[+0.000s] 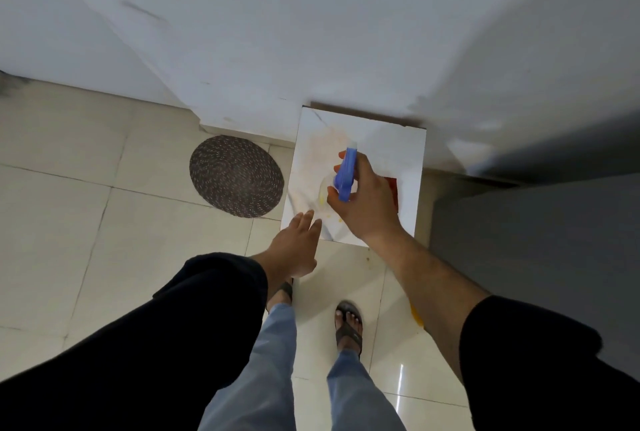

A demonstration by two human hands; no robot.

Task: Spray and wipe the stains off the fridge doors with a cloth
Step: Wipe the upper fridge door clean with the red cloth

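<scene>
My right hand [367,202] grips a spray bottle with a blue trigger head [346,172] and holds it over a small white table top [388,143]. A pale crumpled cloth [304,193] lies on the left part of that top, and faint orange and yellow stains show around it. My left hand [294,247] reaches forward with straight fingers, its fingertips at the near edge of the cloth. The grey fridge door [536,257] stands at the right, seen from above.
A round dark woven mat [237,176] lies on the tiled floor left of the white top. A red item [393,188] shows behind my right hand. Something yellow [417,318] peeks out under my right forearm. White walls rise ahead. My sandalled feet stand below.
</scene>
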